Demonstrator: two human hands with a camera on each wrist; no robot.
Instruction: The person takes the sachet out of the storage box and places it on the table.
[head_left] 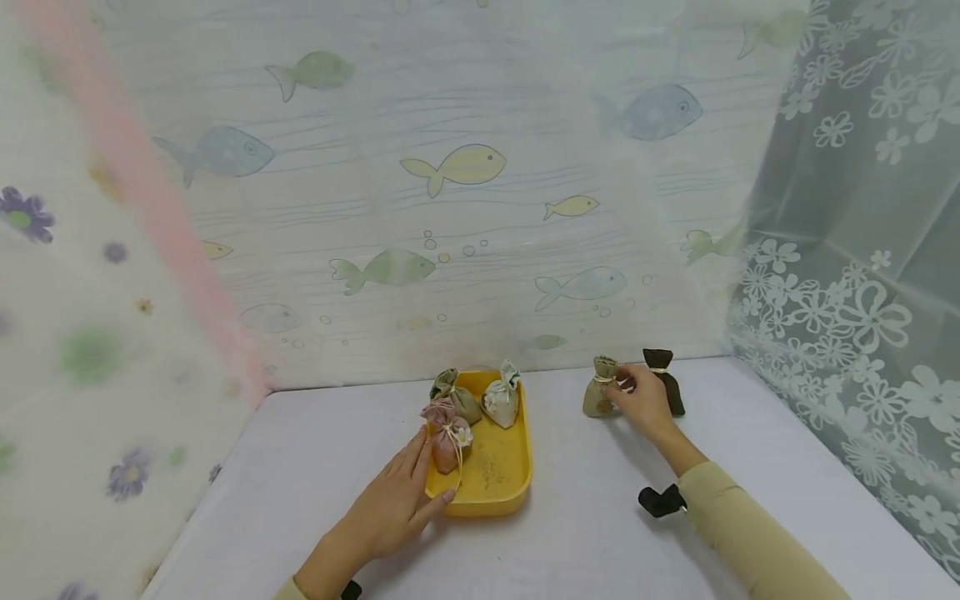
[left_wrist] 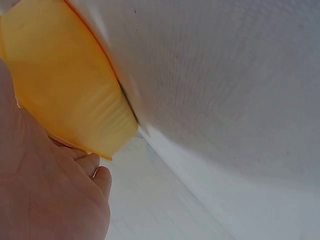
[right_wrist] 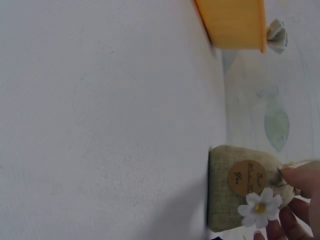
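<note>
Head view, tray: the yellow tray sits on the white cloth near the middle.
Head view, inside the tray: the pink pouch leans at 9 o'clock, the olive pouch at 11 o'clock behind it, the pale pouch at 1 o'clock.
Head view, left hand: the left hand is at the tray's 8 o'clock, unclenched, its straight fingers touching the side and its thumb near the front corner.
Head view, right hand: the right hand pinches the neck of the khaki pouch, which stands upright between 2 and 3 o'clock of the tray and well apart from it.
Head view, neighbour: the dark brown pouch is at 3 o'clock of the khaki one, partly hidden by the right hand.
Head view, backdrop: a fish-print curtain hangs at 12 o'clock.
Left wrist view: the tray fills 10 o'clock; the left hand lies at 8 o'clock, fingers against the tray's rim.
Right wrist view: at 4 o'clock the khaki pouch shows a round brown label and a white flower; thumb and fingers grasp its tied neck. The tray is at 1 o'clock.
</note>
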